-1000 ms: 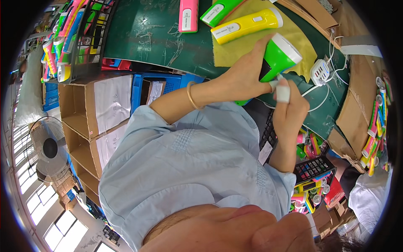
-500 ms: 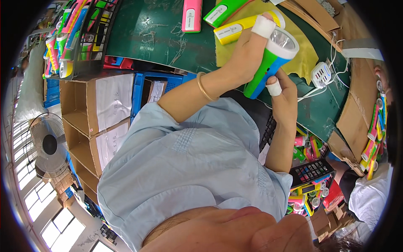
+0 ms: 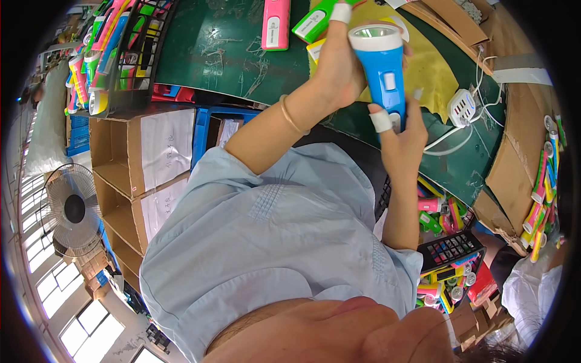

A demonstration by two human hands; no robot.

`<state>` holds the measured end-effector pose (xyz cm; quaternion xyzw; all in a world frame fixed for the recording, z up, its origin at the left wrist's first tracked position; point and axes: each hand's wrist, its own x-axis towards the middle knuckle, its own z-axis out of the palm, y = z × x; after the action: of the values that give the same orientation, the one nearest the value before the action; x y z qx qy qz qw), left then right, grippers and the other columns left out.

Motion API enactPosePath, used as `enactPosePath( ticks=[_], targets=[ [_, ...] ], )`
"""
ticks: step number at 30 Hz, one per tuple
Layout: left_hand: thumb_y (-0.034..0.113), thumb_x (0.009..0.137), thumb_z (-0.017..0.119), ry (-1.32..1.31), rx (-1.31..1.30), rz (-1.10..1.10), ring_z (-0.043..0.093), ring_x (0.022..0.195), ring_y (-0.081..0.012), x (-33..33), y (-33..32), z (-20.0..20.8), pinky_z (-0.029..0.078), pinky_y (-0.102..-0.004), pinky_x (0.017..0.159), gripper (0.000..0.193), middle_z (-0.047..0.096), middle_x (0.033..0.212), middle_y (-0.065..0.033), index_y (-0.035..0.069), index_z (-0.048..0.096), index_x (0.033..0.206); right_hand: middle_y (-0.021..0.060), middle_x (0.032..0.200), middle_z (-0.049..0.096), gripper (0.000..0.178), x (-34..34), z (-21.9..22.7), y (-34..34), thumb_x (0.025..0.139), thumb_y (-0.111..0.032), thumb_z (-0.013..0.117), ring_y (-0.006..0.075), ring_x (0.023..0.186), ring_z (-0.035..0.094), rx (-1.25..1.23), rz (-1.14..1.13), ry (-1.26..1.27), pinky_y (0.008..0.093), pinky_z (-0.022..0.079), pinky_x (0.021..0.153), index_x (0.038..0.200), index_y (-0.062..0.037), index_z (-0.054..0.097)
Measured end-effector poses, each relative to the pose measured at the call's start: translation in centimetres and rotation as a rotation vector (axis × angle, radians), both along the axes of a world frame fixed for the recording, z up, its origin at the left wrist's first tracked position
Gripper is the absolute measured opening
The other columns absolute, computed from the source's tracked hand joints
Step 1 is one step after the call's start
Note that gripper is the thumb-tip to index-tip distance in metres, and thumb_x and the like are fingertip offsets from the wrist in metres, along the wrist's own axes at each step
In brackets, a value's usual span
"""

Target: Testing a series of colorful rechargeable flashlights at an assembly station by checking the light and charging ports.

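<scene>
Between my hands is a flashlight (image 3: 382,65) with a white rim around its clear lens, its blue face with a white switch turned toward me. My left hand (image 3: 342,69) holds it near the head from the left; its taped thumb points up and away, and fingertips show past the right side. My right hand (image 3: 402,142) grips the tail end, its taped thumb against the lower part of the blue face. Beyond, on the table, lie a pink flashlight (image 3: 276,24) and a green one (image 3: 315,21). A yellow flashlight (image 3: 314,51) is mostly hidden behind my left hand.
A yellow cloth (image 3: 433,78) covers part of the green table (image 3: 206,48). White cables run from a charger block (image 3: 462,109) at the right. A black basket (image 3: 130,60) of flashlights stands at the left above cardboard shelves (image 3: 115,151). Another black crate (image 3: 451,248) sits lower right.
The flashlight has been turned, so its blue switch face shows instead of its green and blue side. It stands more upright, and my left hand has moved left and up.
</scene>
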<state>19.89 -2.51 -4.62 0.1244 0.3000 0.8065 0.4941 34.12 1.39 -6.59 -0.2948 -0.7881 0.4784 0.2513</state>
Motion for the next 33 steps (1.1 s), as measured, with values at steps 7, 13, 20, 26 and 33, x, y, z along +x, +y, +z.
enactPosePath(
  ticks=[7, 13, 20, 26, 33],
  targets=[
    [0.059, 0.087, 0.022, -0.183, -0.046, 0.105, 0.056, 0.073, -0.0266, 0.9, -1.1, -0.5, 0.046, -0.0378, 0.072, 0.066, 0.058, 0.081, -0.0158, 0.002, 0.051, 0.105, 0.0156, 0.092, 0.055, 0.052, -0.4, 0.6, -1.0, 0.067, -0.022, 0.075, 0.0325, 0.079, 0.053, 0.58, -0.079, 0.034, 0.0384, 0.044, 0.064, 0.107, -0.0003, 0.049],
    [0.054, 0.089, 0.027, 0.136, -0.082, 0.145, 0.055, 0.094, -0.0297, 1.0, 0.1, 0.8, 0.043, -0.0405, 0.085, 0.065, 0.054, 0.109, -0.021, -0.001, 0.044, 0.118, 0.0116, 0.084, 0.06, 0.041, 1.3, 0.8, 1.1, 0.079, -0.025, 0.065, 0.0172, 0.073, 0.058, -0.507, 0.037, 0.025, 0.0288, 0.046, 0.067, 0.107, 0.002, 0.052],
    [0.013, 0.073, 0.064, 1.323, -0.491, 0.73, 0.054, 0.091, -0.0334, -18.9, 0.5, 0.6, 0.045, -0.0397, 0.077, 0.036, 0.055, 0.095, -0.02, -0.004, 0.048, 0.101, 0.0197, 0.11, 0.051, 0.038, 6.8, 0.3, 6.9, 0.091, -0.013, 0.045, 0.0248, 0.092, 0.056, 0.175, -0.829, 0.384, 0.0352, 0.05, 0.075, 0.122, 0.0089, 0.043],
    [0.024, 0.063, 0.074, 1.493, -1.22, 0.754, 0.059, 0.082, -0.0328, -40.7, 0.2, -9.0, 0.047, -0.0414, 0.067, 0.062, 0.059, 0.083, -0.0203, -0.001, 0.045, 0.112, 0.0107, 0.084, 0.057, 0.024, 3.9, 0.1, 2.6, 0.088, -0.01, 0.049, 0.0136, 0.063, 0.056, -0.248, -0.355, 0.364, 0.0219, 0.042, 0.047, 0.105, 0.0056, 0.057],
    [0.007, 0.065, 0.071, 1.316, -0.456, 1.356, 0.054, 0.08, -0.0192, -29.9, -3.3, 1.6, 0.046, -0.029, 0.071, 0.045, 0.055, 0.087, -0.009, -0.001, 0.048, 0.103, 0.01, 0.075, 0.055, 0.027, 2.9, 0.8, 1.7, 0.088, -0.02, 0.053, 0.0146, 0.057, 0.055, -0.592, 0.153, 0.251, 0.0229, 0.043, 0.048, 0.095, 0.0044, 0.06]
  ],
)
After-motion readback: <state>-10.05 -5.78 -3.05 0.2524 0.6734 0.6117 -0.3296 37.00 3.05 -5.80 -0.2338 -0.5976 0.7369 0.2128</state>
